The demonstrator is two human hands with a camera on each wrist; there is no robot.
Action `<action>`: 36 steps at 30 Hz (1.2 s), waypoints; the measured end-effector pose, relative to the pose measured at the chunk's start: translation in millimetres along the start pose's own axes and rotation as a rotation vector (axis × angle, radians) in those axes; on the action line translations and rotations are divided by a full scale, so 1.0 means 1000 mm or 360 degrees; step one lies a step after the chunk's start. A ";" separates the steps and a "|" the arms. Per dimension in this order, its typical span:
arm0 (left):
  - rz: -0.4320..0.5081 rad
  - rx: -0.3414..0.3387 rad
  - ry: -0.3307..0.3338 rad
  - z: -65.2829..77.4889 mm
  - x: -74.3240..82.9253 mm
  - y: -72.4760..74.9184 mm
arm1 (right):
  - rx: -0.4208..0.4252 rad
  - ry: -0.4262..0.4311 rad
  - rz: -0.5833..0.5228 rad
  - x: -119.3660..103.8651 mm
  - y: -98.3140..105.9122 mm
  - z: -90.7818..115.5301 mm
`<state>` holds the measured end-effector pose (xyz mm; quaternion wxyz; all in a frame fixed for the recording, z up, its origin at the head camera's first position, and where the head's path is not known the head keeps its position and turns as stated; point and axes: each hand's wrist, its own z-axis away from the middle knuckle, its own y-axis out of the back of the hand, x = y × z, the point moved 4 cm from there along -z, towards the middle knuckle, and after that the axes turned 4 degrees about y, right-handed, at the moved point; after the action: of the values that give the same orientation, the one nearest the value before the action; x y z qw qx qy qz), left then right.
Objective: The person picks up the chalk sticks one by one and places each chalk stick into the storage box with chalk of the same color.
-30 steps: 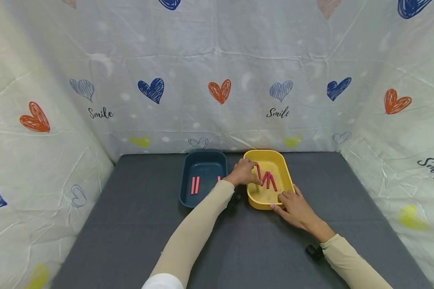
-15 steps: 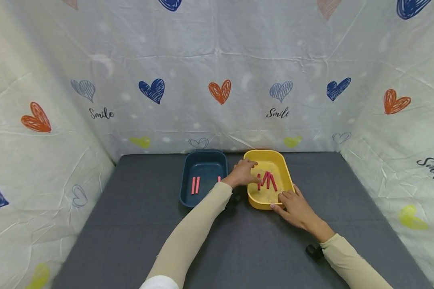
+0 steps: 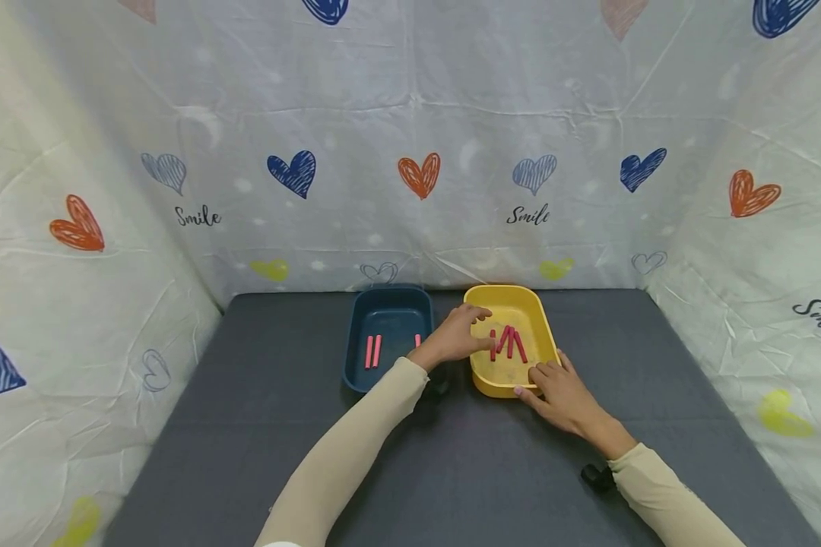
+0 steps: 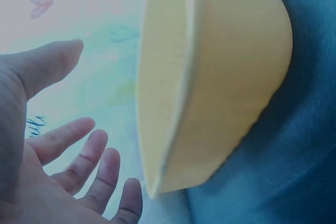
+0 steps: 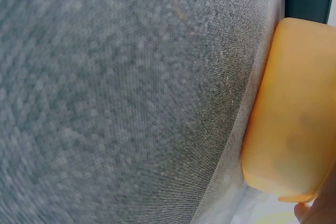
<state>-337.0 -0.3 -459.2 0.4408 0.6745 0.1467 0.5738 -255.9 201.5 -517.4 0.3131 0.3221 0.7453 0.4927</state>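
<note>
Several short pinkish-red sticks, much like chalk, lie in the yellow tray (image 3: 505,295); one stick (image 3: 518,346) leans at a slant on the right of the group. My left hand (image 3: 457,334) hovers over the tray's left side with thumb and fingers spread; its thumb tip is close to the leftmost stick (image 3: 492,345). In the left wrist view that hand (image 4: 63,150) holds nothing, beside the tray's wall (image 4: 231,77). My right hand (image 3: 559,391) grips the tray's near right corner, thumb outside the front wall and fingers over the rim.
A dark blue tray (image 3: 391,298) stands just left of the yellow one. Two pink sticks (image 3: 373,352) lie in its left part, and another stick (image 3: 417,339) is partly hidden by the left arm. A grey cloth covers the table (image 3: 274,425); a heart-printed curtain (image 3: 356,99) hangs behind it.
One second ago my left hand held a stick above the yellow tray's left side. That stick was let go and lies beside the others; the hand has drawn slightly left. The right hand keeps its place.
</note>
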 end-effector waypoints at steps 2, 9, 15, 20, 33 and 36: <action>0.0014 0.0007 -0.0019 0.007 0.003 0.001 | -0.0008 -0.0004 -0.0003 0.000 0.000 0.000; 0.0013 0.0005 -0.0103 0.037 0.009 0.003 | -0.0020 -0.0009 -0.0022 0.000 0.000 0.001; 0.0007 0.0060 -0.0188 0.062 0.009 0.003 | 0.0012 0.0021 -0.0019 0.000 0.000 0.002; 0.0004 0.0084 -0.0210 0.077 0.004 0.005 | 0.0011 0.0030 -0.0023 0.000 0.000 0.001; 0.0046 0.0195 -0.0204 0.101 -0.004 0.018 | -0.0008 -0.0001 -0.0040 0.000 0.001 0.002; 0.0038 0.0207 -0.0214 0.105 -0.005 0.019 | 0.0009 0.0014 -0.0033 -0.001 0.000 0.002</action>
<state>-249.5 -59.9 -443.1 0.3981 0.7403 0.1457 0.5218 -253.3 202.0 -517.6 0.3140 0.3129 0.7514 0.4887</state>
